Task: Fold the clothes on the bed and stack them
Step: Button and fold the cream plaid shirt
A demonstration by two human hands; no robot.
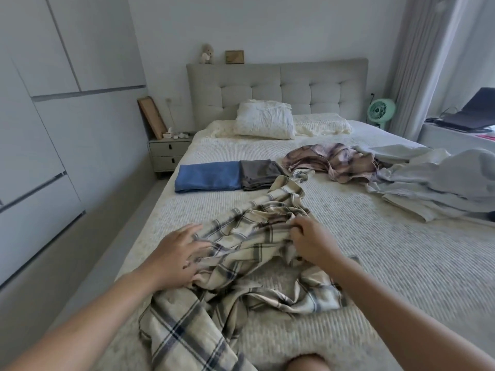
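Observation:
A crumpled cream plaid garment [241, 253] with dark stripes lies spread over the near half of the bed [375, 263]. My left hand [176, 257] rests on its left side with fingers spread and fairly straight. My right hand [312, 241] pinches a bunched fold near the garment's middle. Farther up the bed, a folded blue piece [207, 176] and a folded dark grey piece [258, 174] lie side by side. A crumpled pink-brown plaid garment [334, 159] and pale grey-blue clothes [434, 178] lie unfolded at the right.
A white pillow [263, 119] lies against the padded headboard [278, 84]. A nightstand [167, 151] stands left of the bed, beside tall wardrobe doors [40, 129]. A green fan [380, 111], a curtain [417, 62] and a laptop [471, 113] are at the right. My knee [308, 364] shows at the bottom edge.

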